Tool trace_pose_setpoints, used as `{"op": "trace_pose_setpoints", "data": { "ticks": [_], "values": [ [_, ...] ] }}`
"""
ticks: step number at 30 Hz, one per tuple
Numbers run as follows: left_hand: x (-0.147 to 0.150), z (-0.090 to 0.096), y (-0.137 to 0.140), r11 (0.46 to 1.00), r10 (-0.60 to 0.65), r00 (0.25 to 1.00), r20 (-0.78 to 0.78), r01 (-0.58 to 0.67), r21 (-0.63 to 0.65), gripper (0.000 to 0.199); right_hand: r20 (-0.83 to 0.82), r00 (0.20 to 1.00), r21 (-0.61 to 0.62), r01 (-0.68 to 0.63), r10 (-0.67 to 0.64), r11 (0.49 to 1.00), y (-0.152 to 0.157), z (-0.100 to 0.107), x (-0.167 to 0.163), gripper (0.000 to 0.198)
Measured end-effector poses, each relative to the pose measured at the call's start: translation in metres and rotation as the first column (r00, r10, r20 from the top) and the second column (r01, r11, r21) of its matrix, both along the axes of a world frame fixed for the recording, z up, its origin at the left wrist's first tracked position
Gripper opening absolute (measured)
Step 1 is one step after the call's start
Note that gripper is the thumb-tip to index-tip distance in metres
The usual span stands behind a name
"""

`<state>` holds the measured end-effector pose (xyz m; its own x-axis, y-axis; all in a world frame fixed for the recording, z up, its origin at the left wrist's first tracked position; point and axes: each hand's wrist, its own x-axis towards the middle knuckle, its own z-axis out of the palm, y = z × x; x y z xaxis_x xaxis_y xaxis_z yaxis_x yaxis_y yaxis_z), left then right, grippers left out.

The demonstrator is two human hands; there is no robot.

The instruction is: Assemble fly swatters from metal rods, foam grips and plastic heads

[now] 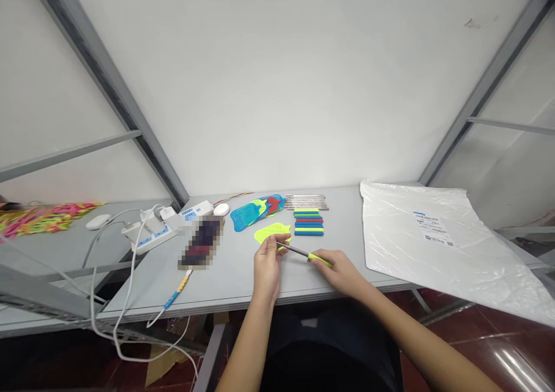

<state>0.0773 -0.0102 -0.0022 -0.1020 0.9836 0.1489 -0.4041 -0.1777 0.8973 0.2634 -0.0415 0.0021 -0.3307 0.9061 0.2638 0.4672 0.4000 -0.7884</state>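
Observation:
My left hand (267, 265) is closed, its thumb and fingers pinching the far end of a metal rod (298, 250). My right hand (340, 272) grips a lime-yellow handle (319, 259) on the rod's near end. Just past the left fingers lies a lime-yellow perforated fly swatter head (269, 230), partly covered by them; whether the rod touches it I cannot tell. Behind it overlap several blue, yellow and red swatter heads (247, 215). To their right lie a row of thin metal rods (307, 202) and several coloured handle tubes (309, 225).
A large white plastic package (399, 230) covers the table's right side. On the left are a blurred-out phone-like object (202, 244) on a cable, power strips (150, 233) with white cords, and a white round device (221, 209). Grey metal frame posts (108, 85) flank the table.

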Motion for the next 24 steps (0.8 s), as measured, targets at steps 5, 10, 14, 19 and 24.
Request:
{"op": "trace_pose_setpoints", "data": {
  "ticks": [5,10,14,19,24],
  "values": [
    [0.013,0.0,-0.008,0.996,-0.085,0.995,-0.05,0.085,-0.006,0.035,-0.007,1.0,-0.003,0.02,-0.02,1.0,0.002,-0.002,0.003,0.036],
    [0.018,0.002,-0.012,0.996,-0.088,0.991,-0.105,0.087,-0.015,0.036,-0.022,0.999,-0.016,0.036,-0.036,0.999,0.005,-0.007,0.007,0.039],
    [0.018,0.003,-0.013,0.995,-0.099,0.986,-0.132,0.097,-0.019,0.035,-0.031,0.998,-0.022,0.049,-0.05,0.999,0.006,-0.008,0.008,0.039],
    [0.007,0.003,-0.011,0.991,-0.132,0.985,-0.113,0.13,-0.026,0.037,-0.031,0.998,-0.016,0.047,-0.048,0.999,0.005,-0.003,0.001,0.038],
    [-0.001,0.002,-0.013,0.983,-0.178,0.982,-0.069,0.175,-0.051,0.042,-0.027,0.999,-0.019,0.026,-0.027,0.999,0.003,0.0,-0.003,0.034]
  ]
}}
